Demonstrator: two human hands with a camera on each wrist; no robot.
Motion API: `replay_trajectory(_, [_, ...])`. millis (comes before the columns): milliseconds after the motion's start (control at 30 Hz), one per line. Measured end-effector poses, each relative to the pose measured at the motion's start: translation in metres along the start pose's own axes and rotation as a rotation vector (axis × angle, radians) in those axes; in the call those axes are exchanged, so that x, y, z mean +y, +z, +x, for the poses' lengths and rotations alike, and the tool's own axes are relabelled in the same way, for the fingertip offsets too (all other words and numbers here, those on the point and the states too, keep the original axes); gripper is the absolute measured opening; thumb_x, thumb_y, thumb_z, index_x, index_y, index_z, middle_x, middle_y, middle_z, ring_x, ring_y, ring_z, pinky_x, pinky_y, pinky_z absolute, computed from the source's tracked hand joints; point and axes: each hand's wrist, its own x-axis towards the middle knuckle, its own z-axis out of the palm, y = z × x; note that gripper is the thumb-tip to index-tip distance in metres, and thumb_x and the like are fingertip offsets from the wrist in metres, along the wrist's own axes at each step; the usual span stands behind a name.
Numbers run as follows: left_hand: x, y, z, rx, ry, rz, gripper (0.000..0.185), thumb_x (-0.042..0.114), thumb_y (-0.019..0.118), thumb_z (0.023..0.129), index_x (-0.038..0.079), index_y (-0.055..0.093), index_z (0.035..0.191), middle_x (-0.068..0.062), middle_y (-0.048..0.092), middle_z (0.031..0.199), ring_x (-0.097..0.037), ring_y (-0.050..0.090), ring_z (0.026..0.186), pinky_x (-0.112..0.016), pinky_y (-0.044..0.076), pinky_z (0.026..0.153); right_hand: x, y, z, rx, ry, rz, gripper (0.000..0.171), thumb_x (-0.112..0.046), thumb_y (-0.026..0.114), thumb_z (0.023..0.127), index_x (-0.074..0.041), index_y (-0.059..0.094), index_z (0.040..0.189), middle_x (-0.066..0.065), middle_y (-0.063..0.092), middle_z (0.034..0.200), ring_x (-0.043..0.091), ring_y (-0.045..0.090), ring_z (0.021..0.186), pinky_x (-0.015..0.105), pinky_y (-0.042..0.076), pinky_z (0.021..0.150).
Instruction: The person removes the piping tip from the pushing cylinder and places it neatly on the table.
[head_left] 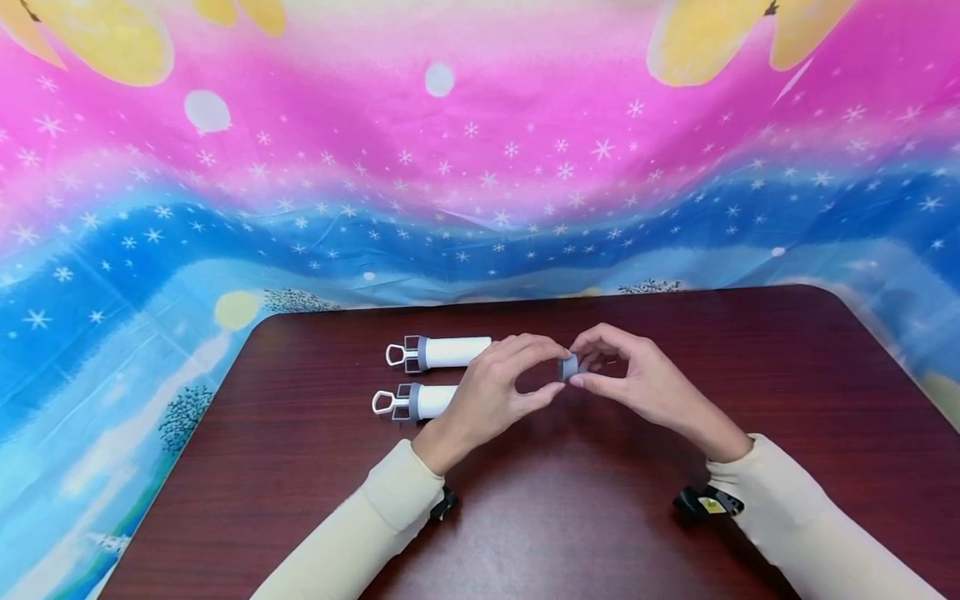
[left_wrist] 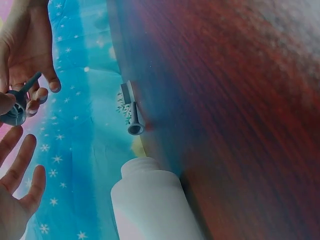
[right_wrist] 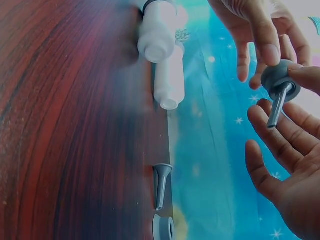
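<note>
Grey nozzle cap (head_left: 568,367) sits mid-frame, pinched between both hands: left hand (head_left: 491,392) and right hand (head_left: 645,385) each grip it above the bench (head_left: 570,517).

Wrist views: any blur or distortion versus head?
Head view: sharp, wide-angle bowing along the table edge. Left wrist view: white tube up close, soft; wood grain smeared. Right wrist view: grey nozzle fairly crisp, tabletop blurred, colours dim.

Left hand (head_left: 491,387) hides the nearer white tube's (head_left: 435,401) right end
</note>
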Motion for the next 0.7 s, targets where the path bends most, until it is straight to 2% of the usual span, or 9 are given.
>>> replay_trajectory(300, [0.0004, -0.002, -0.0001, -0.021, -0.104, -0.141, 0.033, 0.016, 0.082, 0.091, 0.015, 0.073, 0.123, 0.001, 0.073, 0.119, -0.013, 0.069, 0.115, -0.025, 0.054, 0.104, 0.0025, -0.0044, -0.0029, 0.008, 0.015, -0.026, 0.027, -0.009, 0.079, 0.093, -0.013, 0.068, 0.117, 0.0, 0.073, 0.102, 0.01, 0.068, 0.09, 0.023, 0.055, 0.082])
replay_trajectory(533, [0.004, -0.0022, 0.0011, -0.015, -0.211, -0.307, 0.033, 0.012, 0.081, 0.091, 0.015, 0.073, 0.123, 0.001, 0.072, 0.116, -0.022, 0.071, 0.105, -0.042, 0.058, 0.097, 0.0037, -0.0049, -0.0046, 0.017, 0.01, -0.046, 0.024, -0.008, 0.079, 0.093, -0.011, 0.069, 0.115, 0.0, 0.074, 0.102, 0.009, 0.068, 0.089, 0.023, 0.054, 0.082])
replay_trajectory(700, [0.0062, -0.003, 0.002, 0.004, -0.273, -0.374, 0.033, 0.01, 0.081, 0.09, 0.015, 0.074, 0.122, 0.001, 0.073, 0.111, -0.02, 0.072, 0.103, -0.036, 0.055, 0.1, 0.0041, -0.0053, -0.006, 0.015, 0.026, -0.059, 0.021, -0.009, 0.078, 0.094, -0.012, 0.069, 0.113, 0.0, 0.073, 0.101, 0.008, 0.068, 0.089, 0.024, 0.055, 0.082])
